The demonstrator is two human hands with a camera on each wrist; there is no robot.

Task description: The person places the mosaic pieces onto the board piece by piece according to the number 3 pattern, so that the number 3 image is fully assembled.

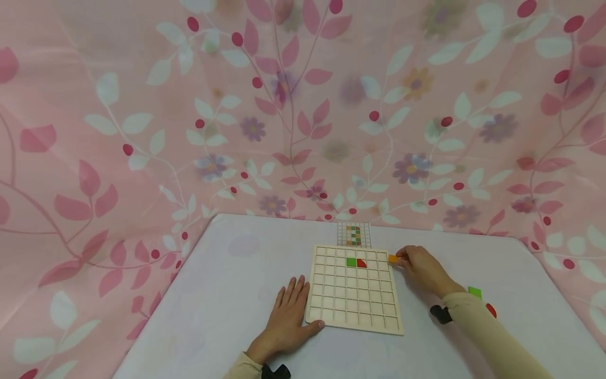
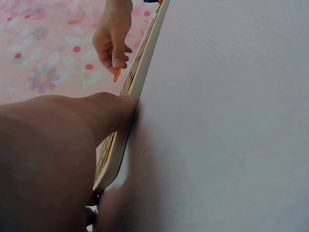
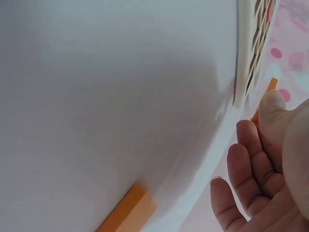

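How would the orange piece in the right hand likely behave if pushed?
The orange piece is probably stiff: it looks straight, pinched in the right hand. Thin and small, it is likely light. Its flat shape should slide rather than roll.

A bright orange piece (image 1: 393, 259), a vivid green square (image 1: 351, 262) and a red piece (image 1: 362, 263) stand out against a pale, cream-coloured board (image 1: 339, 303) ruled in a grid of squares.
A white grid card (image 1: 354, 235) carries a printed pattern of green, orange and red cells; a second green piece (image 1: 475, 292) and a second red piece (image 1: 491, 310) show bright against the plain white tabletop (image 1: 227, 279), as does an orange block (image 3: 128, 211). The left sleeve (image 1: 243, 367) and right sleeve (image 1: 487, 331) are plain beige, the wrist mounts (image 1: 441, 314) black. The pink backdrop (image 1: 322, 137) bears a pattern of white and rose leaves, crimson dots and flowers in purple and yellow.
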